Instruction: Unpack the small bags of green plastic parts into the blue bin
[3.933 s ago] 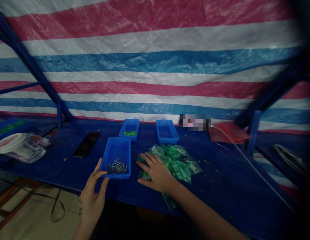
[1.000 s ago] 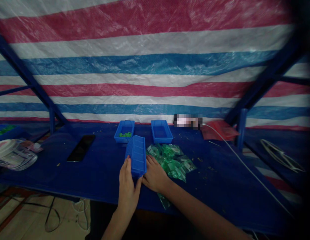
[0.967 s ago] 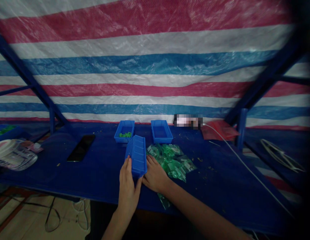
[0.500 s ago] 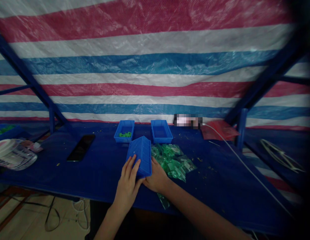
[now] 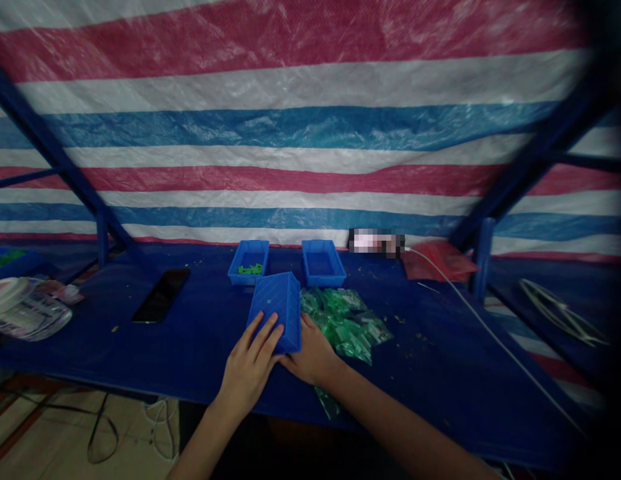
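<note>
A blue plastic bin (image 5: 277, 300) is tipped over in front of me, its underside facing up toward the camera. My left hand (image 5: 250, 357) lies on that underside with its fingers on the plastic. My right hand (image 5: 310, 353) grips the bin's near right side, its fingertips partly hidden behind it. Just right of the bin is a pile of clear bags with green pieces (image 5: 345, 323). Behind it stand two blue trays: the left tray (image 5: 235, 272) holds small green pieces (image 5: 251, 269), while the right tray (image 5: 324, 265) shows a bare bottom.
On the blue table (image 5: 180, 353) lie a black phone (image 5: 161, 295) and, at far left, a white-lidded tub (image 5: 27, 310). At the back right are a blurred-out device (image 5: 376, 243), a red bag (image 5: 437, 260) and a white cable (image 5: 483, 325). Blue frame posts rise at both sides.
The held bin has turned, so more of its underside faces me and less of its right side shows. My left hand has shifted slightly left and down with it.
</note>
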